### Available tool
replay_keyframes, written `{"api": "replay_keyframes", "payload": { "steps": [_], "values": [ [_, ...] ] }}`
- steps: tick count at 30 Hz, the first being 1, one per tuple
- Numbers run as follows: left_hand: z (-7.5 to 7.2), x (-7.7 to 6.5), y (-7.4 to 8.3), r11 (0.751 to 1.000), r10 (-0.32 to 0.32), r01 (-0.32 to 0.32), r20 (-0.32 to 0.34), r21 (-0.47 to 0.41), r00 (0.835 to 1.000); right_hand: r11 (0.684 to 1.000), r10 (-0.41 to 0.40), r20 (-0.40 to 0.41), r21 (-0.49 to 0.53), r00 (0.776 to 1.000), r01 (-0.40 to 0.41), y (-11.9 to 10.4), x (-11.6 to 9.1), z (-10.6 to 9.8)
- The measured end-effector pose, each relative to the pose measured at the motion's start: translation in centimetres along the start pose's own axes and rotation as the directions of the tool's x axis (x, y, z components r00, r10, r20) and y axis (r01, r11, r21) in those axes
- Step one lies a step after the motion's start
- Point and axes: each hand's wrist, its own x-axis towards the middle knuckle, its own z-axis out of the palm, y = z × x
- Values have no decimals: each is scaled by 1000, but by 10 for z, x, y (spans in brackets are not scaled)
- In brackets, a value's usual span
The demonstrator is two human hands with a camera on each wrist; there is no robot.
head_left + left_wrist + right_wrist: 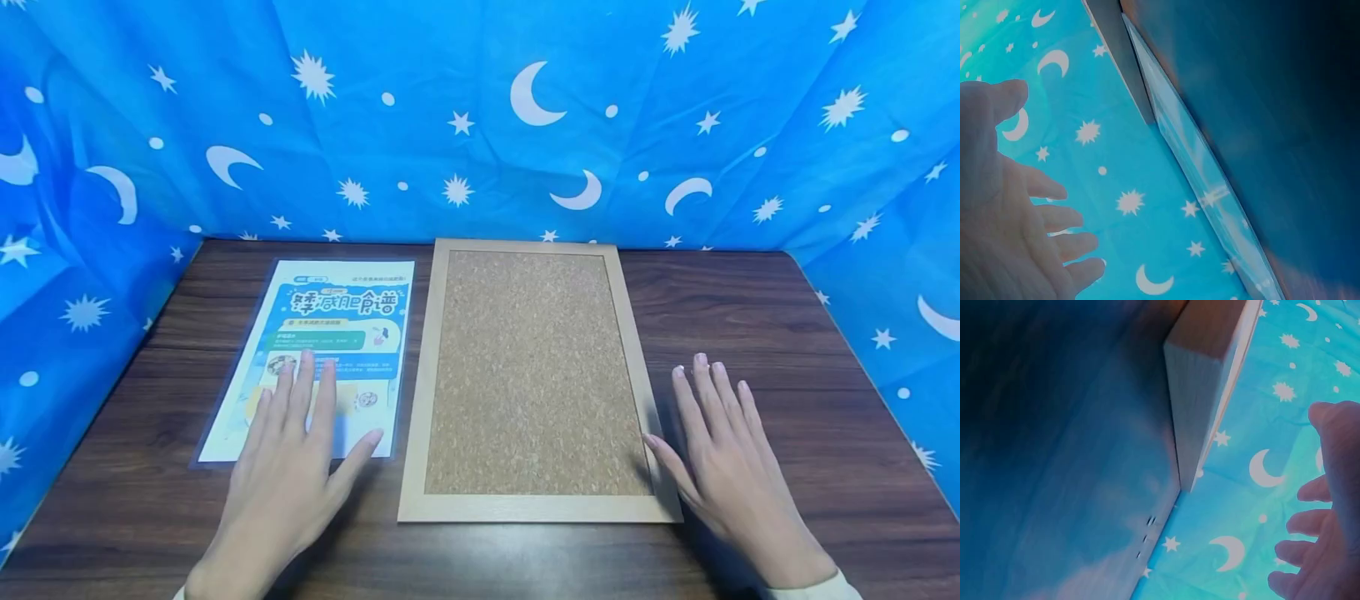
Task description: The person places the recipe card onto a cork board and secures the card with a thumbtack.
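My left hand [285, 471] is held palm down with spread, straight fingers over the lower part of a printed sheet [341, 302]. The sheet has a blue poster with Chinese lettering and a clear border; the hand hides part of its lower left. To its right lies a cork board [532, 375] in a pale wooden frame [525, 508]. Beside the board's right edge is my right hand [731, 471], fingers straight, its thumb overlapping the frame in the head view. Both palms show above the table in the wrist views, holding nothing. Several tiny objects [1150, 521] stand on the tabletop.
The dark wood-grain table [750, 308] carries the sheet and board side by side. Blue cloth [480, 158] with white moons and stars hangs behind the table and along both sides. The board's thick wooden edge [1194, 406] rises from the tabletop.
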Motion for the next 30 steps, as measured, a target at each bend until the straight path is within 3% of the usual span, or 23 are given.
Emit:
{"api": "replay_keyframes", "payload": {
  "steps": [8, 19, 25, 30],
  "values": [
    [-6, 5, -21, 998, -40, 40, -1, -48, 999, 999, 48, 22, 17, 999, -48, 14, -2, -1],
    [-14, 22, -59, 974, -104, 128, 136, -186, 985, 985, 111, 84, 125, 990, -121, 43, -5, 4],
    [-19, 36, -79, 948, -215, 256, 215, -190, 953, 969, 181, 113, 151, 977, -197, 58, -8, 4],
    [-22, 47, -95, 921, -285, 335, 243, -199, 927, 953, 231, 137, 166, 963, -252, 65, -10, 4]
  ]
}}
